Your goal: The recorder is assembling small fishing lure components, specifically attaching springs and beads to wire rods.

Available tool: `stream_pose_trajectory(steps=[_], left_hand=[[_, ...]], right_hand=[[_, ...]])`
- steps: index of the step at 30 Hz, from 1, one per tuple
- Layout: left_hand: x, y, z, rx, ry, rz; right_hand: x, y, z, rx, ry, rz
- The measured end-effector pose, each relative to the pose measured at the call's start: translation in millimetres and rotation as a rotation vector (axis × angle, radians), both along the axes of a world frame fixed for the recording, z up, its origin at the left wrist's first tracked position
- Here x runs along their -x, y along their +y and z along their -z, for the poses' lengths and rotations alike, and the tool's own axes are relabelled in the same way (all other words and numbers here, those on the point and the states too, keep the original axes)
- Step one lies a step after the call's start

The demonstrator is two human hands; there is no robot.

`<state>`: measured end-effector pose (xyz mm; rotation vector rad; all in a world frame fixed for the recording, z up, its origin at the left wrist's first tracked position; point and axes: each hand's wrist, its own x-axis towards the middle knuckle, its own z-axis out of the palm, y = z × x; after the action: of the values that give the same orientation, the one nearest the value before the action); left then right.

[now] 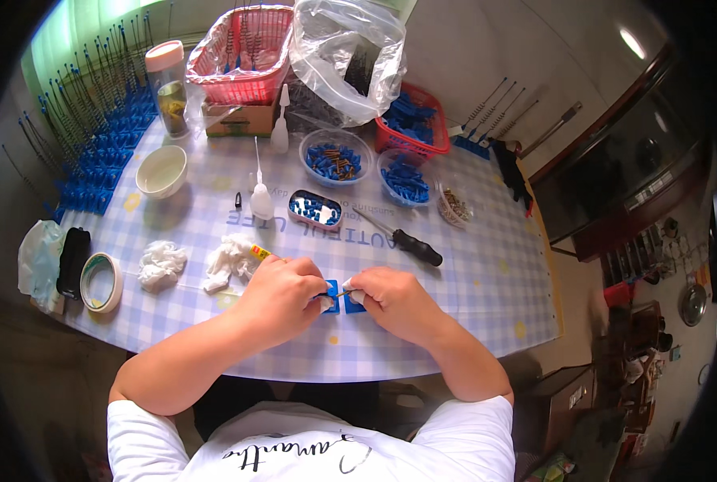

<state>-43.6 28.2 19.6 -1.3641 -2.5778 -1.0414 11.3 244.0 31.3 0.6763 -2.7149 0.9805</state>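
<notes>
1. We see our left hand (282, 291) and right hand (392, 299) drawn close together at the near middle of the table (471, 273), fingertips almost meeting.
2. Between them lie small blue plastic blocks (332, 295), flat on the cloth; the left hand's fingers are pinched on one, and the right hand pinches a thin pin-like piece (344, 292) pointed at it. The block sits at about three o'clock of the left hand and nine o'clock of the right.
3. The left hand also grips a small yellow tube (260, 252) that juts out at its eleven o'clock.
4. The table wears a glossy blue-and-white checked cloth. Two crumpled white tissues (162, 265) lie at nine o'clock of the hands, soft and wrinkled, with a roll of tape (101, 282) further out.
5. A black-handled screwdriver (403, 238) lies at one o'clock of the right hand.
6. At twelve o'clock a shallow oval metal tin (315, 210) holds blue pieces. Beyond it, a clear round bowl (336, 157) holds blue pieces mixed with brassy ones, and a second clear bowl (404, 177) holds blue pieces only.
7. A red basket (411, 120) behind them is heaped with blue parts; a white bowl (161, 171) stands at ten o'clock, its contents unclear.
8. A slim white nozzle bottle (260, 197) stands upright near the tin.
</notes>
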Motion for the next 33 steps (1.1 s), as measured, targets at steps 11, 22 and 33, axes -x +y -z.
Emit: stream_pose_trajectory(steps=[11,22,33], left_hand=[[-2.0,-1.6,0.2,0.024,0.008,-0.005],[-1.0,-1.9,-3.3,0.058,-0.016,-0.002],[0.9,-3.7,-7.8,0.068,-0.014,-0.033]], right_hand=[[-1.5,-2.6,-9.9,-0.169,0.256,-0.020],[-2.1,-5.0,-0.5,-0.142,0.122,0.002],[-2.5,-11.3,-0.3,-0.028,-0.008,0.048]])
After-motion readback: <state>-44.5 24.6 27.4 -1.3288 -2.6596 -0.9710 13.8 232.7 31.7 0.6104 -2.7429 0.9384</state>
